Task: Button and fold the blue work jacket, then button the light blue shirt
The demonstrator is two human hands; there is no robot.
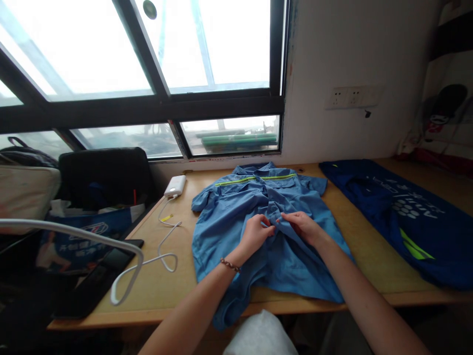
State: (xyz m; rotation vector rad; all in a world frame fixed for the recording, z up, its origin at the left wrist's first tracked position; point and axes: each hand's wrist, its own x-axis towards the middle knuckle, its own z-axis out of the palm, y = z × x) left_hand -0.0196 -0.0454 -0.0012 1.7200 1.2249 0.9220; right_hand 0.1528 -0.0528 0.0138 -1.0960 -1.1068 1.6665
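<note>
A light blue short-sleeved shirt (225,227) with a yellow-green stripe across its chest lies front up, its collar toward the window. My left hand (256,230) pinches the fabric at the front opening, around the middle of the shirt. Close beside it, my right hand (303,227) grips the other side of the same opening with thumb and finger. Cloth bunches between the two hands, and any button there is too small to make out. The shirt's lower left part hangs over the table's front edge.
A dark blue garment (373,197) with white print lies at the right on the wooden table (373,268). Left of the shirt, a white power bank (175,186) has a white cable (168,266) attached. Bags and a black chair (107,172) stand beyond the left edge.
</note>
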